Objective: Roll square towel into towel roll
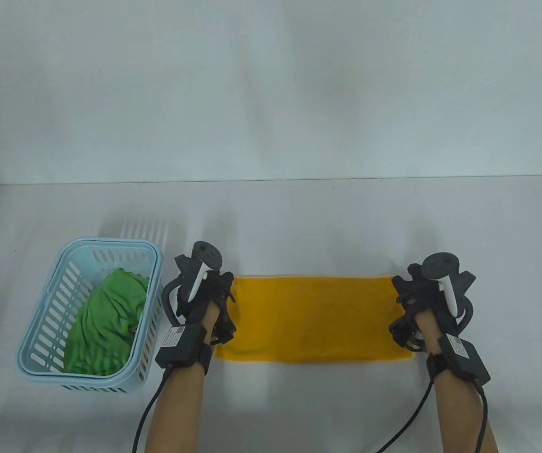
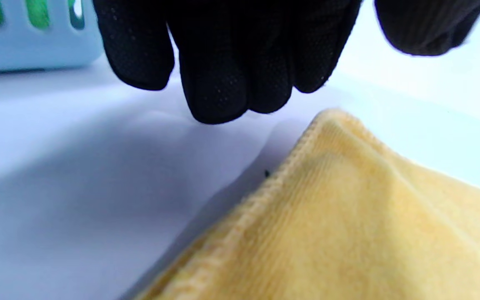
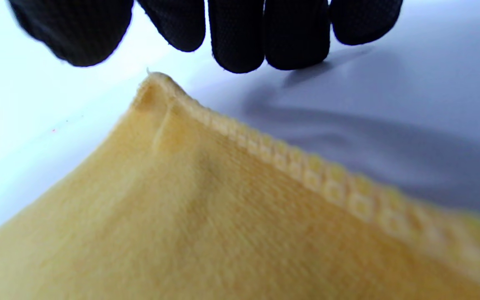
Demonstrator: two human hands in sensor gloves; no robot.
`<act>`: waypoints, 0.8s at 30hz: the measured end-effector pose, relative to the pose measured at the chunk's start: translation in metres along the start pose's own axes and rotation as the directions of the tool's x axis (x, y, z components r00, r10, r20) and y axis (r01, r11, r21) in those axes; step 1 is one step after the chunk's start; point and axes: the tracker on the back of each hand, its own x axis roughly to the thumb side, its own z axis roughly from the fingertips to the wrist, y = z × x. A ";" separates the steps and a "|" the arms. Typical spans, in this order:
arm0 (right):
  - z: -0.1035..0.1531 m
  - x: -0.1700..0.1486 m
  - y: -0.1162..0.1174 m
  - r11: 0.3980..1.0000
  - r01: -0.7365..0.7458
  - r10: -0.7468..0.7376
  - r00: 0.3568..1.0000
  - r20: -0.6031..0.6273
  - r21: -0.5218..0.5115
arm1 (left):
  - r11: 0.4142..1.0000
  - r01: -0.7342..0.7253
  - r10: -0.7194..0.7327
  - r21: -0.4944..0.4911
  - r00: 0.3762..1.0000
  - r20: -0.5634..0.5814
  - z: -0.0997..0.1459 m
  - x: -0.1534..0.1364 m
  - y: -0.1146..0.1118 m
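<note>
While hands (image 1: 207, 295) (image 1: 424, 299) hover unclenched over yellow towel (image 1: 313, 318), green cloth (image 1: 105, 325) inside blue basket (image 1: 44, 311).

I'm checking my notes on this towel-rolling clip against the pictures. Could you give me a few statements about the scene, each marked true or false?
1. The yellow terry towel lies flat as a wide strip, not yet rolled. True.
2. The left hand is at the towel's left end and the right hand at its right end. True.
3. The light blue slotted plastic basket is empty. False: it holds a crumpled green cloth.
4. The basket stands right of the towel. False: it stands left, beyond the left hand.
5. In the wrist views, the fingertips pinch the towel's corners. False: they hang above the corners, holding nothing.
</note>
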 end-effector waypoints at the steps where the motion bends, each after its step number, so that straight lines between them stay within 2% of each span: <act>1: 0.000 0.000 0.000 1.000 0.004 -0.004 1.000 0.001 0.001 | 1.000 0.005 -0.005 0.004 1.000 0.004 0.001 0.001 0.001; 5: 0.006 0.000 -0.004 1.000 -0.017 0.018 1.000 0.016 -0.012 | 0.999 0.025 -0.026 0.024 0.999 0.036 0.012 0.006 0.009; 11: 0.023 0.009 -0.010 0.999 -0.031 0.034 0.995 0.095 -0.036 | 0.992 0.076 -0.088 0.099 0.988 0.129 0.042 0.014 0.027; 18: 0.070 0.044 -0.024 0.997 -0.044 0.059 0.956 0.287 -0.060 | 0.983 0.073 -0.122 0.168 0.945 0.305 0.100 0.003 0.046; 24: 0.114 0.071 -0.028 0.996 -0.059 0.082 0.900 0.427 -0.066 | 0.979 -0.002 -0.082 0.205 0.914 0.397 0.136 -0.013 0.057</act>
